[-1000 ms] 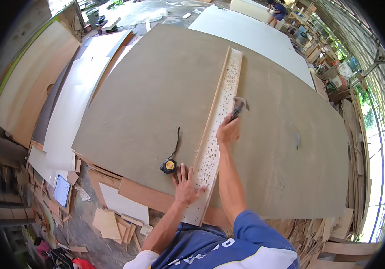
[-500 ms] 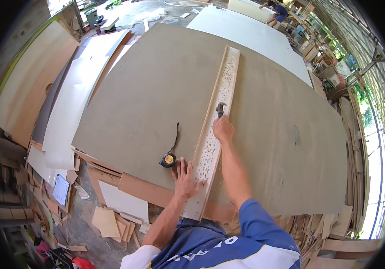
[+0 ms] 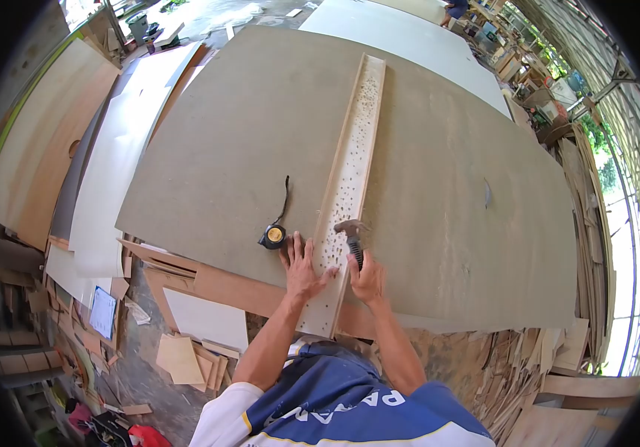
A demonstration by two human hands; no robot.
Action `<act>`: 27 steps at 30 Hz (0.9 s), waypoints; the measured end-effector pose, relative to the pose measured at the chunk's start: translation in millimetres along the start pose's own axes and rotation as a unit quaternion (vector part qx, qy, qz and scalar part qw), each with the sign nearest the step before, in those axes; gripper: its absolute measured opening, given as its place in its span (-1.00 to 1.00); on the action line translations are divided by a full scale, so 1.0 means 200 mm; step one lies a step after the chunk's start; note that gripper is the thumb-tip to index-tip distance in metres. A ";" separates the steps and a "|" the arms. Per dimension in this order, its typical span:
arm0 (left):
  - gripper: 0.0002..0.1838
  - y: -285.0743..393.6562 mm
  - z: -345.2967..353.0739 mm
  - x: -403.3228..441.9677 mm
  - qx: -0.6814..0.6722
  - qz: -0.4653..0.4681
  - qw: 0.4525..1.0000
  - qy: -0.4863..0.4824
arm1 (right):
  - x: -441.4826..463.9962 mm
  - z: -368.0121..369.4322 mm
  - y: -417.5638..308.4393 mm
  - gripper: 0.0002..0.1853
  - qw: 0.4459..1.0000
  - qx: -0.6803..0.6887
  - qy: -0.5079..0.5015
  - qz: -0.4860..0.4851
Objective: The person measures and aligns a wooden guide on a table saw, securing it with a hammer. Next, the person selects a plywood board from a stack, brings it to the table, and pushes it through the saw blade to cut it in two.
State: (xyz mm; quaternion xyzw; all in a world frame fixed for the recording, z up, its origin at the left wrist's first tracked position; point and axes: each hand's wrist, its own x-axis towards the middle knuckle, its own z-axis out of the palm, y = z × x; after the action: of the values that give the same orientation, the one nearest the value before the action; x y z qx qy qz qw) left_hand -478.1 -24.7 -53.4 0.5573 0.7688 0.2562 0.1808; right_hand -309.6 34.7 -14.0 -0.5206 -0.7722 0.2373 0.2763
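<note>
A long, narrow wooden channel with a white speckled inner face (image 3: 351, 167) and raised side edges lies lengthwise on a large brown board (image 3: 245, 112). My left hand (image 3: 303, 272) rests with fingers spread at the channel's left edge near its close end, the thumb reaching over the speckled face. My right hand (image 3: 367, 279) is wrapped around the dark handle of a claw hammer (image 3: 351, 226), whose head is over the channel's right side. Whether the head touches the channel I cannot tell. A black and yellow tape measure (image 3: 274, 236) with a strap lies just beyond my left fingertips.
White sheets (image 3: 137, 134) and a plywood panel (image 3: 48, 141) lean or lie at the left. Wood offcuts (image 3: 186, 361) are on the floor, with a clipboard (image 3: 102, 311) further left. Timber strips (image 3: 588, 223) are stacked at the right. Another person (image 3: 455, 10) is at the far back.
My right hand has drawn the hammer back toward me, from the channel's middle to near my left hand. The left hand stays spread at the channel's edge. The view has shifted slightly.
</note>
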 end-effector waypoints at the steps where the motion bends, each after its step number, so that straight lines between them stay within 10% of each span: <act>1: 0.10 0.00 0.00 0.00 -0.002 0.004 1.000 0.006 | -0.02 -0.03 -0.02 -0.63 1.000 -0.001 0.003 0.004; 12: 0.08 0.00 -0.01 0.01 0.006 0.001 1.000 -0.008 | 0.04 -0.08 -0.03 -0.61 0.955 -0.078 0.090 -0.272; 17: 0.10 0.01 -0.02 0.03 0.008 -0.006 1.000 -0.009 | 0.15 -0.12 0.00 -0.57 0.967 -0.208 -0.123 -0.075; 23: 0.09 -0.01 0.01 0.02 0.001 -0.009 1.000 -0.012 | 0.04 -0.07 -0.09 -0.60 0.972 -0.051 0.136 -0.187; 27: 0.08 -0.03 0.02 0.02 -0.001 0.004 1.000 0.002 | 0.04 0.02 0.03 -0.59 0.968 -0.198 -0.141 -0.067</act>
State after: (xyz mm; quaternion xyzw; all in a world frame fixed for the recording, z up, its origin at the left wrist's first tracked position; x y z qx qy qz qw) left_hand -481.9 -21.9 -59.6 0.5598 0.7665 0.2590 0.1789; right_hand -310.9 43.5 -19.4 -0.4732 -0.8681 0.1321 0.0712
